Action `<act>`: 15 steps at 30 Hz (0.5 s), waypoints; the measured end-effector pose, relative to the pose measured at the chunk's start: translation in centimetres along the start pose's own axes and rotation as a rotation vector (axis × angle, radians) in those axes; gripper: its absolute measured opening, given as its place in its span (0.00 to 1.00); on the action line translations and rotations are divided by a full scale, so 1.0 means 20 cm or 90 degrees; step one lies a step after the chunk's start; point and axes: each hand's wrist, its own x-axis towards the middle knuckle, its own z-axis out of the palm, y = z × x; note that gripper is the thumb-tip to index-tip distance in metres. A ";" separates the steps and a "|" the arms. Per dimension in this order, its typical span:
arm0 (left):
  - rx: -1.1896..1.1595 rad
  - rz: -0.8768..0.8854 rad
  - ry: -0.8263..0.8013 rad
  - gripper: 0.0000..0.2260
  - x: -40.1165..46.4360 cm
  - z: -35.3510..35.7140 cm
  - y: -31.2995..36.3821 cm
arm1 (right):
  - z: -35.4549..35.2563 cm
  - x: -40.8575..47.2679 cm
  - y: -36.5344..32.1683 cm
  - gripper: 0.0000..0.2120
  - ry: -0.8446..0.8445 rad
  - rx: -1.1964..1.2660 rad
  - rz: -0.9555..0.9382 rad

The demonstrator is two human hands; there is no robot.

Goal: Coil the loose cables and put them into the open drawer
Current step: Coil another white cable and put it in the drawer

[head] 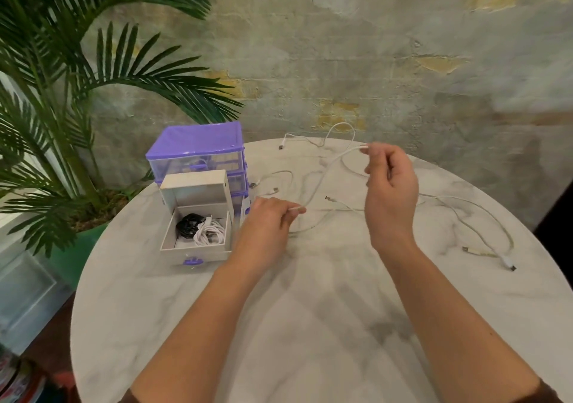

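A round marble-patterned table (310, 325) stands before a weathered plaster wall (372, 46), with a potted palm (62, 92) at its left edge. On the table's left side sits a purple-and-clear mini drawer cabinet (198, 151); its open drawer (195, 252), pulled forward, holds a coiled black cable (188, 225) beside a coiled white cable (210, 232). A person's right hand (390, 191), raised above the tabletop, pinches one end of a white cable (322, 179) between thumb and fingertips, while the left hand (269, 219), lower and just right of the drawer, pinches the same cable farther along. Other loose white cables lie spread across the table: one at the far edge (313, 139), a short one near the cabinet (273, 179), a long one at right (483, 226).
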 end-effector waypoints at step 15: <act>-0.629 -0.127 0.159 0.09 0.02 -0.15 0.07 | -0.13 0.06 0.29 0.15 -0.238 -0.871 0.003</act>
